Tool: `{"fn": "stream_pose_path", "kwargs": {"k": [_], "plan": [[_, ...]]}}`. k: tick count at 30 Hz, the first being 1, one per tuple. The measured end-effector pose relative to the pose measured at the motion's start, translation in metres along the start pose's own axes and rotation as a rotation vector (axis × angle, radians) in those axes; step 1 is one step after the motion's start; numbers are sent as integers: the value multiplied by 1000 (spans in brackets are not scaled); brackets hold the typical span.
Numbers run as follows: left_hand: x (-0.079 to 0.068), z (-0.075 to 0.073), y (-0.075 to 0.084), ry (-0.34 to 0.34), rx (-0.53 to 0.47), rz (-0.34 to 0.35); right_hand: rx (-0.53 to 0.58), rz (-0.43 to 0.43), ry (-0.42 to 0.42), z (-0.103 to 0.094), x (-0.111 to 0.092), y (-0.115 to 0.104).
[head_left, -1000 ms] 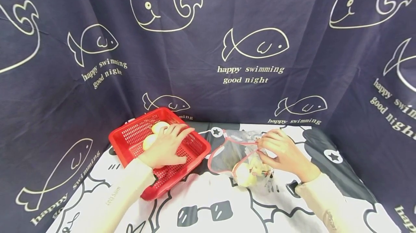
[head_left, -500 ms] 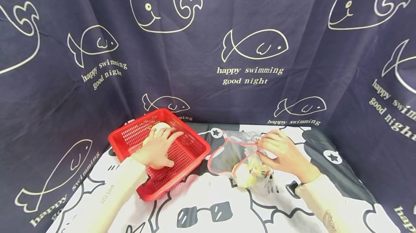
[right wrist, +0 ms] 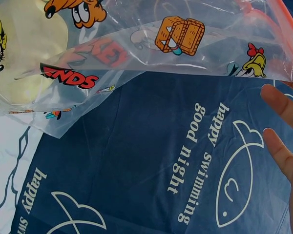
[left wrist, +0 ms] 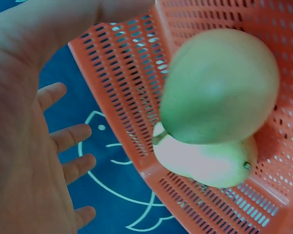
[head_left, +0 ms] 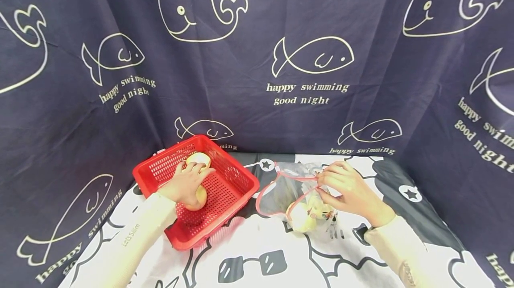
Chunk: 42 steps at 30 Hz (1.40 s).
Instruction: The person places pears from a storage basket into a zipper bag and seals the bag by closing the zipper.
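Red perforated basket [head_left: 225,192] at left on the printed tablecloth [head_left: 249,239]. Left hand [head_left: 185,184] over it, fingers extended and spread, nothing gripped; contact with the near yellow pear [head_left: 199,199] can't be told. Far yellow pear [head_left: 198,160] sits in the basket too, just beyond the fingers. Right of basket: clear cartoon-print plastic bag [head_left: 281,194], red-trimmed mouth gaping toward it, pale yellow fruit [head_left: 302,220] inside. Right hand [head_left: 354,189] pinches the bag's mouth edge.

One basket [head_left: 248,193], one bag [right wrist: 136,53], three-plus fruits [left wrist: 219,87]
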<state>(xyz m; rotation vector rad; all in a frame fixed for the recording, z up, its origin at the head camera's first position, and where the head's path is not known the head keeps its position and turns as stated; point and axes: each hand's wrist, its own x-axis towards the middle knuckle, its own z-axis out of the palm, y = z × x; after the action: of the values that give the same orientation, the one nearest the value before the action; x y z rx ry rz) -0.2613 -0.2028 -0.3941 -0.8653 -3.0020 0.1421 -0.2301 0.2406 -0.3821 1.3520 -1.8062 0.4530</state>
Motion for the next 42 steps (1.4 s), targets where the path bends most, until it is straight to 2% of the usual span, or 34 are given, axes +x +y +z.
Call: {"fn": "stream_pose_path", "kwargs": {"k": [6, 14, 25, 29, 35, 42], "plan": [[2, 13, -6, -15, 79, 23, 0, 1, 0, 0, 0, 0], [5, 20, -9, -55, 131, 18, -5, 6, -3, -1, 1, 0], [6, 11, -8, -182, 223, 42, 3, 1, -5, 1, 1, -1], [10, 8, -4, -204, 258, 55, -6, 1, -6, 1, 0, -1], [18, 8, 1, -283, 317, 8, -10, 2, -6, 1, 0, -1], [24, 13, -4, -308, 265, -16, -19, 2, -6, 1, 1, -1]]}}
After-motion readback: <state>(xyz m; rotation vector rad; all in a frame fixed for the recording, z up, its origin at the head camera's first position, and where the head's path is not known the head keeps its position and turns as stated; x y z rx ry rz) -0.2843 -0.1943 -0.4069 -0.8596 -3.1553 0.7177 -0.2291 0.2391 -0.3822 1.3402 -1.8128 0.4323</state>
